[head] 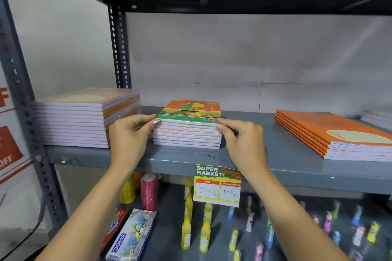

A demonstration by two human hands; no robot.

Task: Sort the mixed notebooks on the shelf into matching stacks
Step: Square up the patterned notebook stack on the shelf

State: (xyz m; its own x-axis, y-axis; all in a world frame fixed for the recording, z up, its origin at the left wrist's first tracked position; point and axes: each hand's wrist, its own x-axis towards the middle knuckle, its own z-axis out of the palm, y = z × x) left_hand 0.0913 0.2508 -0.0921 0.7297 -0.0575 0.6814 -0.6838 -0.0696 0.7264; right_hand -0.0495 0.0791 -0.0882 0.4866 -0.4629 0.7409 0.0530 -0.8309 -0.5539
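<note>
A stack of several notebooks (187, 134) stands mid-shelf, topped by one with a green and orange sunset boat cover (192, 109). My left hand (131, 131) pinches the top notebooks at the stack's left front corner. My right hand (239, 133) pinches them at the right front corner. A taller stack of orange-covered notebooks (84, 118) sits at the left. A flatter stack of larger orange notebooks (339, 135) lies at the right.
The grey metal shelf (265, 154) has a price tag (217, 185) hanging from its front lip. Below it stand yellow glue bottles (187, 233), a pink spool (149, 190), colour boxes (131, 235) and small bottles. White notebooks (377, 117) show far right. A perforated upright (119, 48) stands behind.
</note>
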